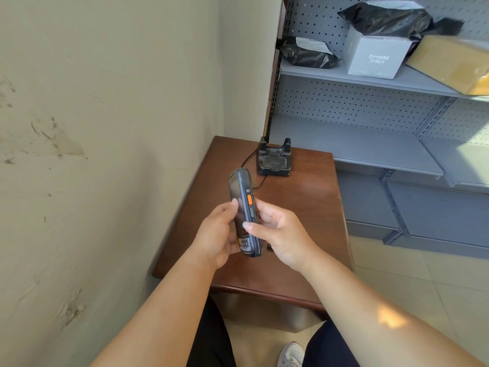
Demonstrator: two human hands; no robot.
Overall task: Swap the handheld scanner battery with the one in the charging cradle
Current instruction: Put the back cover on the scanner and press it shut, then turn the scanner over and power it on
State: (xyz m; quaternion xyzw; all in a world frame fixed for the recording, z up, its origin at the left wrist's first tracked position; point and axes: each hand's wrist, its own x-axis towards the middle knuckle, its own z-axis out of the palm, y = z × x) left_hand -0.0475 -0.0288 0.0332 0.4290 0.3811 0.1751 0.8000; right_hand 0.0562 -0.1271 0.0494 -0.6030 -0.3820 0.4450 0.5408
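The handheld scanner (244, 197) is dark grey with an orange side button and a keypad at its lower end. It is held on edge above the brown table (299, 207), screen facing left. My left hand (215, 238) grips its lower half from the screen side. My right hand (277, 233) holds the opposite side, thumb on the edge below the orange button. The black charging cradle (274, 158) stands at the table's far edge with a dark battery lying in its rear slot. A black cable runs from the cradle to the left.
A plaster wall runs close along the left. Grey pegboard shelving (370, 144) stands right of the table, with black bags, a grey box (375, 55) and a yellow parcel on the upper shelf. My legs and a white shoe show below the table's front edge.
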